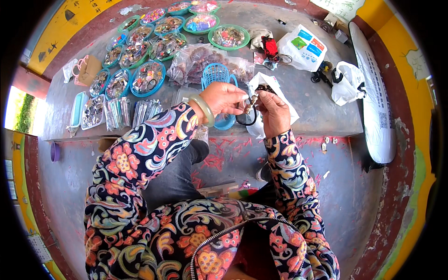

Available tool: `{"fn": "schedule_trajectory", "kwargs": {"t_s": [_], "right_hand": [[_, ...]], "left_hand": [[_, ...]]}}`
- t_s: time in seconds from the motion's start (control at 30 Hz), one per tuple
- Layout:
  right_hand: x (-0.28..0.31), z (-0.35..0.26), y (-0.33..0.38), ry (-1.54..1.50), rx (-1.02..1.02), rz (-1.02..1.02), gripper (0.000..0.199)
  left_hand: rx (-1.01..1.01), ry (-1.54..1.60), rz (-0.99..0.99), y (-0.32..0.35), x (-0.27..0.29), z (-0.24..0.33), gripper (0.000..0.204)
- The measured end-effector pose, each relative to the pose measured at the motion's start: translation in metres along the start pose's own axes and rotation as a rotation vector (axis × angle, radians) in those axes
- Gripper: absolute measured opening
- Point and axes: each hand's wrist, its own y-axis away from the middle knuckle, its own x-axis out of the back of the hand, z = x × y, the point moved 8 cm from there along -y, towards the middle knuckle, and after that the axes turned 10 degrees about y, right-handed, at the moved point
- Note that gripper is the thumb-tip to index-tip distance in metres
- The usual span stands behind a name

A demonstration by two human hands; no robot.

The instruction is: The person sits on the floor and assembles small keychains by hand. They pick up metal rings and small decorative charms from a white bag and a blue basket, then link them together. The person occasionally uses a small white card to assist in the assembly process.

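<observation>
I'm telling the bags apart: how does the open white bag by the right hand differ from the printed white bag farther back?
The open bag shows dark items inside; the printed bag shows no contents. The open bag's visible sides look plain, while the printed bag bears coloured panels. Both are white and look like plastic.

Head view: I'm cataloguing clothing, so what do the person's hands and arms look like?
The left hand and right hand are ungloved; the left wears a pale greenish bangle. The left sleeve and right sleeve are dark, with multicoloured flowers and swirls.
</observation>
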Motion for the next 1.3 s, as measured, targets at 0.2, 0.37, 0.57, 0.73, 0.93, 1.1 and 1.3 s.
{"fn": "schedule_trajectory", "kwargs": {"t_s": [0.2, 0.37, 0.57, 0.73, 0.93, 1.1, 1.3], "right_hand": [[0.0, -0.007, 0.004, -0.072, 0.055, 0.077, 0.015], [0.002, -0.005, 0.004, -0.07, 0.063, 0.11, 0.015], [0.01, 0.004, -0.001, -0.174, 0.017, 0.106, 0.012], [0.016, 0.003, -0.004, -0.213, -0.003, 0.137, 0.009], [0.016, 0.002, -0.005, -0.25, -0.006, 0.114, 0.009], [0.016, 0.002, -0.004, -0.225, -0.031, 0.133, 0.011], [0.001, 0.002, -0.005, -0.3, -0.093, 0.025, 0.015]], "left_hand": [[-0.036, -0.026, 0.012, -0.001, -0.004, 0.003, 0.026], [-0.028, -0.023, 0.012, -0.003, -0.004, 0.0, 0.026], [0.074, -0.005, 0.001, -0.002, 0.001, -0.008, 0.024], [0.087, -0.135, 0.03, -0.001, 0.003, -0.012, 0.022], [0.102, -0.123, 0.011, -0.004, 0.003, -0.014, 0.022], [0.106, -0.084, -0.023, -0.001, 0.001, -0.011, 0.022], [-0.051, -0.104, -0.027, -0.002, -0.002, 0.003, 0.021]]}}
